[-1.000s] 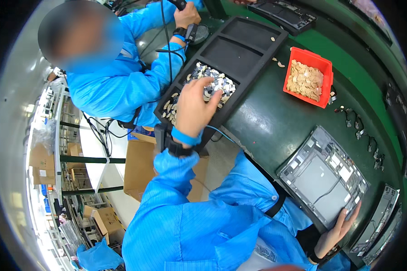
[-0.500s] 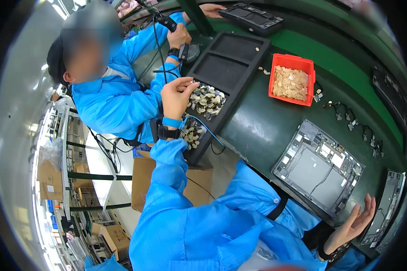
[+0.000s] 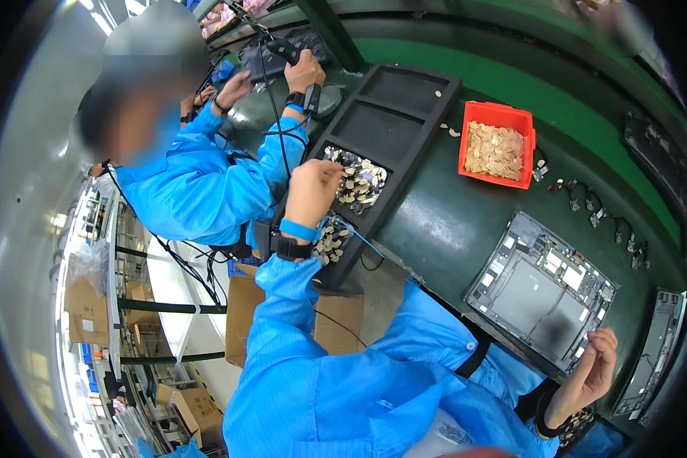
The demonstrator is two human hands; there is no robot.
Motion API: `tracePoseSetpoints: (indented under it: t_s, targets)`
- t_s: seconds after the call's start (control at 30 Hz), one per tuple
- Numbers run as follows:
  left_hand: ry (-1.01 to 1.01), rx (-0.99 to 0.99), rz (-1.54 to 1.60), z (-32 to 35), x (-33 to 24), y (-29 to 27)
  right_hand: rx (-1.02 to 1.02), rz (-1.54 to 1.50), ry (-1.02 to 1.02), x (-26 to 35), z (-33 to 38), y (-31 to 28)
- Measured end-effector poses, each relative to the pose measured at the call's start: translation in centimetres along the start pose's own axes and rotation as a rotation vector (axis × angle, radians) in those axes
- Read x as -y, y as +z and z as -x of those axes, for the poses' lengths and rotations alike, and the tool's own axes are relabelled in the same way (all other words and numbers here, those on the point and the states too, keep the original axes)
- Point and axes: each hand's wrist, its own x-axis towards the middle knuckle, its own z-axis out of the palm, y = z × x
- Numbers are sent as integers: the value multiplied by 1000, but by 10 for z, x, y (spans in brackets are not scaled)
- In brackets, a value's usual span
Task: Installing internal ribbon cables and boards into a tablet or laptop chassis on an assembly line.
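My left hand (image 3: 313,191) is at a long black compartment tray (image 3: 393,175), its fingertips pinched together at the edge of a pile of small cream and black pieces (image 3: 361,183). Whatever lies between those fingertips is too small to make out. More such pieces (image 3: 330,243) fill the nearer compartment, partly behind my wrist. Over the near right corner of an opened tablet-like device (image 3: 538,286), with its circuit board and flat grey battery exposed, hovers my right hand (image 3: 590,370). Its fingers bend in toward the thumb, and anything held there cannot be seen.
A red bin (image 3: 498,145) of flat tan pieces stands beyond the device. Small cable parts (image 3: 595,214) lie to its right. Another opened housing (image 3: 649,355) rests at the far right. On the left, a co-worker in blue (image 3: 198,183) grips a black handheld tool (image 3: 284,50).
My left fingertips have shifted down toward the pile. My right hand has moved left over the device's corner, its spread fingers drawing together. The co-worker's dark device has moved left.
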Motion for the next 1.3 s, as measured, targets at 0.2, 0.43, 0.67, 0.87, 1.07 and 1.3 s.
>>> tracePoseSetpoints:
  t_s: [0.2, 0.43, 0.67, 0.87, 1.07, 1.3]
  targets:
    - [-58, -82, -64, 4, 11, 0, 43, -64, 48, 4, -4, 5]
    - [-67, -269, 189, 2, -4, 1, 59, -87, 74, 8, -5, 10]
    - [-145, -241, 175, 1, -15, -7, 53, -98, 90, 4, -6, 11]
    - [-168, -193, 424, 7, -30, -8, 61, -79, 80, 6, -6, 17]
    - [-255, -55, 572, 13, -55, 6, 229, -202, 158, 32, -5, 33]
    - [-159, 293, 1126, 63, -190, 39, 323, -206, 294, 38, -12, 55]
